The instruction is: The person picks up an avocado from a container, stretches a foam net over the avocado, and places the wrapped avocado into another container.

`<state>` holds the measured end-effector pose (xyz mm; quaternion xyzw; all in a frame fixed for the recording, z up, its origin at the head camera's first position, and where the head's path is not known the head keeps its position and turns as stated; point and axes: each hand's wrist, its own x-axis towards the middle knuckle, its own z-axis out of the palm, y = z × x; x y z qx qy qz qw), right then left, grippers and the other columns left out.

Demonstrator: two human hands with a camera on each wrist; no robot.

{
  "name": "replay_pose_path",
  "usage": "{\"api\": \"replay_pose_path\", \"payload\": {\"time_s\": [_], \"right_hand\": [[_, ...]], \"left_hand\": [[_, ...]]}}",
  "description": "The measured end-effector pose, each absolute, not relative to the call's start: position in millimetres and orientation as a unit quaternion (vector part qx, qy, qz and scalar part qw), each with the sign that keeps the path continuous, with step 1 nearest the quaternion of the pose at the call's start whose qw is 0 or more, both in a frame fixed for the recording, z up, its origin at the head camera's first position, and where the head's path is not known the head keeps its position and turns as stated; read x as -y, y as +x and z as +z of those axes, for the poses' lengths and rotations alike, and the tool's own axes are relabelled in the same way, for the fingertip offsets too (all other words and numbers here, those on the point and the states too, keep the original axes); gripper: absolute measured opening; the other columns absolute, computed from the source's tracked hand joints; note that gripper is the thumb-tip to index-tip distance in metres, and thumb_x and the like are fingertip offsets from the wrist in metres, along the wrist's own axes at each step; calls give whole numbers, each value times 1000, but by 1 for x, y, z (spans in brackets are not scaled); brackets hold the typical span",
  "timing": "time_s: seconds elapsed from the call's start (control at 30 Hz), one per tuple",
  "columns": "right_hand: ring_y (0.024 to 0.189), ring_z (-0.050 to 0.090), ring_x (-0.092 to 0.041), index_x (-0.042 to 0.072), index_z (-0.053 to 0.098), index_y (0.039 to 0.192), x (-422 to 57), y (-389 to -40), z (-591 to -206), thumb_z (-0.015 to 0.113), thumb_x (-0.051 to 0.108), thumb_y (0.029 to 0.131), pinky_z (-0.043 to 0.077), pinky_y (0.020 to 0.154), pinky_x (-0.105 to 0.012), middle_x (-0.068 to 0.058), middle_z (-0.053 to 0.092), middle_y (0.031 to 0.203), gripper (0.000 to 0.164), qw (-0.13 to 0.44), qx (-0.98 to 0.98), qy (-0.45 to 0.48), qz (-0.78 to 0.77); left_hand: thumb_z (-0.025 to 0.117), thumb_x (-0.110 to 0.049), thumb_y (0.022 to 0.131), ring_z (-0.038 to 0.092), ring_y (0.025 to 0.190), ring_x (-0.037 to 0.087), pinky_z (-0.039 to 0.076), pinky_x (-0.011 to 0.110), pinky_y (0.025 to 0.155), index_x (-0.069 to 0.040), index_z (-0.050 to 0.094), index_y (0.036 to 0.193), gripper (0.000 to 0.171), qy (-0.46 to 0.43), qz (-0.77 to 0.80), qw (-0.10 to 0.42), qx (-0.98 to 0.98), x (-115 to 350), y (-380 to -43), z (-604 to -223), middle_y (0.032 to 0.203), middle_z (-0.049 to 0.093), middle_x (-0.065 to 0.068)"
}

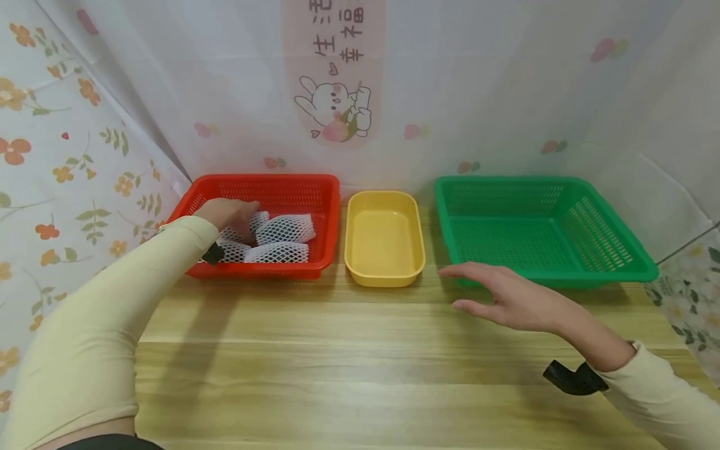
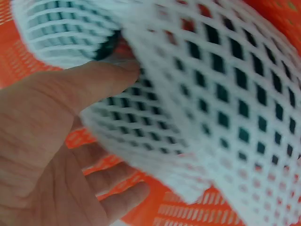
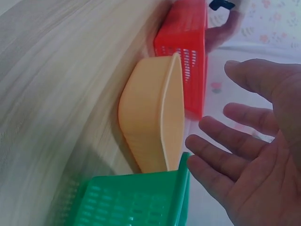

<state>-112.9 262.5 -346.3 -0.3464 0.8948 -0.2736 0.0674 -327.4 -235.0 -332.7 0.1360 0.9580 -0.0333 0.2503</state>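
Observation:
In the head view my left hand [image 1: 227, 215] reaches down into the red basket [image 1: 332, 225], among several white foam net sleeves [image 1: 285, 229]. Up close in the left wrist view, the thumb of the left hand [image 2: 61, 122] lies against a foam net sleeve [image 2: 150, 122] with something dark inside. The other fingers extend beside and partly behind that sleeve, loosely bent. A larger netted piece [image 2: 225, 89] fills the right of that view. My right hand [image 1: 514, 297] hovers with fingers extended and holds nothing, near the front left corner of the green basket [image 1: 562, 275].
Between the two baskets stands a yellow tray [image 1: 385, 276] with nothing in it. All three containers sit on a wooden table [image 1: 360, 362], close to a printed white curtain [image 1: 461, 81] behind. A flower-patterned cloth [image 1: 62, 169] hangs at the left.

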Motion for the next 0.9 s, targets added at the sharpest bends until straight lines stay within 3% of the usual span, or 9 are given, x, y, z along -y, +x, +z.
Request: {"api": "replay_pose_path", "payload": {"time_s": [0.17,0.3,0.47,0.7,0.9], "right_hand": [[130,52,-24,13,50,147,-266,-114,-342,67,32,100,53,90,-43,-3,54,144,53,73,-899,-340,-267],[131,52,-26,12,51,147,-271,-113,-339,67,36,100,54,90,-44,-3,54,145,55,73,-903,-332,-263],[133,49,-30,13,49,148,-281,-112,-332,65,35,101,50,94,-51,-6,50,147,55,56,-912,-339,-222],[134,47,-34,10,51,149,-302,-116,-329,75,34,94,46,97,-54,-10,46,152,65,-49,-915,-385,-115],[138,42,-40,11,48,151,-319,-127,-330,75,41,91,38,106,-53,-13,42,155,72,-113,-905,-405,-66]], "left_hand": [[82,-13,84,48,124,47,38,64,104,4,41,148,79,175,-14,222,-959,229,-320,-313,138,52,28],[74,-25,93,48,126,47,39,64,104,3,41,148,70,216,17,192,-957,224,-300,-294,139,52,27],[64,-47,97,34,140,44,32,65,109,-8,33,158,79,254,55,133,-956,212,-256,-283,155,38,22],[56,-59,97,20,149,41,16,61,116,-23,32,161,76,333,56,16,-941,188,-203,-290,162,31,15],[56,-59,97,14,151,39,15,62,116,-24,34,160,75,349,30,-26,-936,181,-185,-306,164,26,11]]}}
